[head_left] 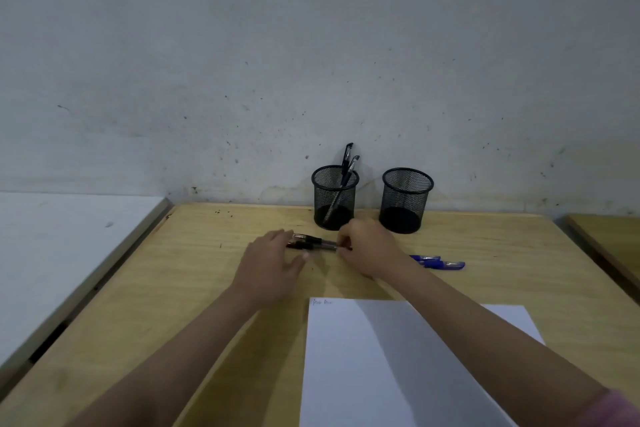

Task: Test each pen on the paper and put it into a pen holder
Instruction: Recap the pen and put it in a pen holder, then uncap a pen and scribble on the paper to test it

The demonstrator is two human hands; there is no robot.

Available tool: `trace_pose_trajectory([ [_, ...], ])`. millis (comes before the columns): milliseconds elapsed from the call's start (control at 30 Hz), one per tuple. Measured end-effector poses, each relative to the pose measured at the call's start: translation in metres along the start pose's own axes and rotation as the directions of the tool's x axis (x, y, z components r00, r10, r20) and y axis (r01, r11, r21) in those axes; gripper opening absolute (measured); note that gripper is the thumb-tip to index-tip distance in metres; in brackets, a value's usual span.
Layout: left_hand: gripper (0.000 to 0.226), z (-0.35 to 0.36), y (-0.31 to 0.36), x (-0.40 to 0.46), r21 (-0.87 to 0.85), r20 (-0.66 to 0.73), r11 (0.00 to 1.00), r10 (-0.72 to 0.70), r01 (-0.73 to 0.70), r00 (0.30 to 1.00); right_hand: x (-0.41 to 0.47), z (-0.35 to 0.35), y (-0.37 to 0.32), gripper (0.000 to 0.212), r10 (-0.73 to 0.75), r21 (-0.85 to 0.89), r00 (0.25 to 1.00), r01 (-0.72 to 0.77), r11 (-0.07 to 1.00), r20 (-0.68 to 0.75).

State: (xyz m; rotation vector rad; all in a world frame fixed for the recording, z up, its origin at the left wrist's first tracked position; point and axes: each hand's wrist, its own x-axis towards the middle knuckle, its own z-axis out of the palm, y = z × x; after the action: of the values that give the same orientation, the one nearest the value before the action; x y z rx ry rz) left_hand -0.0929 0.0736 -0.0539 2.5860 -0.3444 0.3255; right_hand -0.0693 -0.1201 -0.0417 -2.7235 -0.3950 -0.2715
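Note:
Two black-capped pens (313, 242) lie side by side on the wooden desk (180, 281), in front of the mesh holders. My left hand (272, 258) rests over their capped left ends with fingers fairly straight. My right hand (369, 246) pinches the right end of one of these pens. The left black mesh holder (334, 199) has two pens standing in it. The right mesh holder (406, 201) looks empty. Two blue pens (437, 262) lie to the right of my right hand. A white paper (398, 364) with small scribbles at its top left lies near me.
A stained grey wall stands right behind the holders. A white table (59, 253) adjoins the desk on the left, and another wooden desk (609, 243) sits at the right edge.

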Motion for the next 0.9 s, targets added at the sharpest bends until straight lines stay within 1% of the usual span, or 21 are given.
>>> trace_pose_trajectory([
  [67,0.060,0.003,-0.009,-0.019,0.031,0.051,0.999,-0.036,0.035,0.998,-0.002,0.006,0.000,0.013,0.003,-0.036,1.000,-0.003,0.999,-0.006],
  [133,0.061,0.009,-0.014,-0.033,0.072,0.087,0.997,-0.044,0.038,0.995,-0.003,0.008,0.000,0.016,0.000,-0.046,1.000,-0.002,0.999,-0.024],
  [267,0.061,0.013,-0.014,-0.040,0.093,0.061,0.995,-0.050,0.044,0.997,-0.006,0.010,0.000,0.016,-0.019,-0.080,0.998,0.013,0.997,-0.064],
  [333,0.062,0.013,-0.013,-0.039,0.092,0.045,0.995,-0.050,0.046,0.998,-0.008,0.009,0.000,0.015,-0.014,-0.058,0.992,0.006,0.998,-0.126],
  [400,0.059,0.013,-0.013,-0.039,0.087,0.038,0.995,-0.052,0.048,0.998,-0.012,0.006,-0.001,0.011,0.003,-0.015,0.981,-0.006,1.000,-0.193],
  [467,0.061,0.013,-0.015,-0.041,0.077,0.022,0.996,-0.036,0.034,0.999,-0.018,0.001,-0.001,0.005,0.035,0.079,0.968,-0.016,0.997,-0.248],
  [533,0.064,0.013,-0.016,-0.043,0.021,-0.036,1.000,-0.006,0.007,0.999,-0.028,-0.008,-0.002,0.004,0.096,0.264,0.954,-0.018,0.964,-0.285],
  [600,0.059,0.010,-0.014,-0.046,-0.077,-0.149,0.996,0.040,-0.052,0.988,-0.041,-0.019,-0.005,0.008,0.164,0.437,0.938,-0.015,0.899,-0.306],
  [633,0.055,0.008,-0.013,-0.047,-0.108,-0.220,0.988,0.081,-0.107,0.972,-0.048,-0.024,-0.008,0.012,0.189,0.495,0.932,-0.011,0.869,-0.311],
  [700,0.046,0.006,-0.007,-0.051,-0.125,-0.354,0.965,0.172,-0.229,0.919,-0.062,-0.031,-0.012,0.018,0.218,0.584,0.928,-0.001,0.812,-0.301],
  [733,0.044,0.006,-0.002,-0.053,-0.123,-0.397,0.956,0.199,-0.266,0.896,-0.068,-0.033,-0.014,0.020,0.230,0.620,0.928,0.001,0.784,-0.293],
  [833,0.041,0.004,0.013,-0.058,-0.106,-0.490,0.945,0.220,-0.308,0.844,-0.083,-0.038,-0.016,0.021,0.259,0.699,0.926,0.007,0.716,-0.274],
  [900,0.037,0.001,0.021,-0.058,-0.080,-0.553,0.944,0.225,-0.320,0.802,-0.090,-0.043,-0.017,0.018,0.266,0.701,0.921,0.010,0.713,-0.284],
])
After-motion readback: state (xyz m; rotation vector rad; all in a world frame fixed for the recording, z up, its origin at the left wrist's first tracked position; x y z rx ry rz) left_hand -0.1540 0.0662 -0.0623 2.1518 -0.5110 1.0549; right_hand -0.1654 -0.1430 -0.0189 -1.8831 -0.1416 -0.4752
